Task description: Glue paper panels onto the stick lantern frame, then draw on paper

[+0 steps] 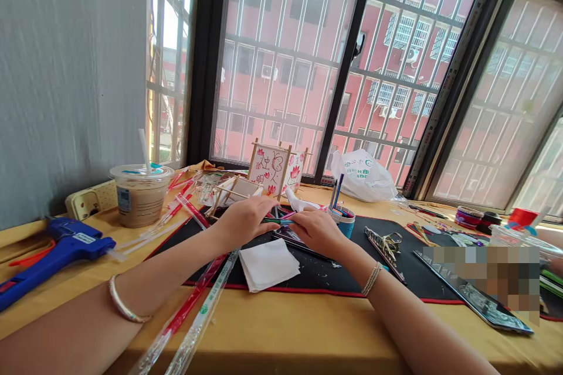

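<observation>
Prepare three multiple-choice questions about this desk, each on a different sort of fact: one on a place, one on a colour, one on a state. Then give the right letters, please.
1. Where does the folded white napkin lie?
A) On the black mat
B) Under the plastic bag
C) On the floor

2. What colour is the body of the glue gun?
A) Green
B) Blue
C) Yellow

3. How does the plastic cup stand?
A) Tipped on its side
B) Upside down
C) Upright, with a lid and a straw

1: A, the napkin lies flat on the mat.
2: B, the gun's body shows blue at the desk's left side.
3: C, the cup stands on its base with the straw rising through the lid.
</observation>
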Demonstrator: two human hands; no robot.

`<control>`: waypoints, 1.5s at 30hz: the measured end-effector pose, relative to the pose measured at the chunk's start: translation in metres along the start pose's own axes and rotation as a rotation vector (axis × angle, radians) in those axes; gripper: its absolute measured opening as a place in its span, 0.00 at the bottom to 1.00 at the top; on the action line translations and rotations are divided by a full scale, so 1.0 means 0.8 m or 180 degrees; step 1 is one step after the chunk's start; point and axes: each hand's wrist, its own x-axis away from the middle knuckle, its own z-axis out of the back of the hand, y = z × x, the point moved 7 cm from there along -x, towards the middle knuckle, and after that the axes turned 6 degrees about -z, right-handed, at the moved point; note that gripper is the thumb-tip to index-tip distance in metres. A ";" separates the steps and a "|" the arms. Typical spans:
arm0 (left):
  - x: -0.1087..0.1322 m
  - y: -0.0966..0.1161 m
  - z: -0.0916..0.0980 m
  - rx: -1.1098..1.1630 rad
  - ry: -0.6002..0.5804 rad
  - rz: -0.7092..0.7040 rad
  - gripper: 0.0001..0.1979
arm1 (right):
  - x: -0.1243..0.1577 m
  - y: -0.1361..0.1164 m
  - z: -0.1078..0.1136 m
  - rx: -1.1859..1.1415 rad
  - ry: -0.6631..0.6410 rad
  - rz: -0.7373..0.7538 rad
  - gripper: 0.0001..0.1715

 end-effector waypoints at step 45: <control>0.016 0.106 0.051 -0.2198 0.1422 -0.1922 0.16 | 0.021 -0.008 0.067 -0.0657 -0.0652 0.0104 0.18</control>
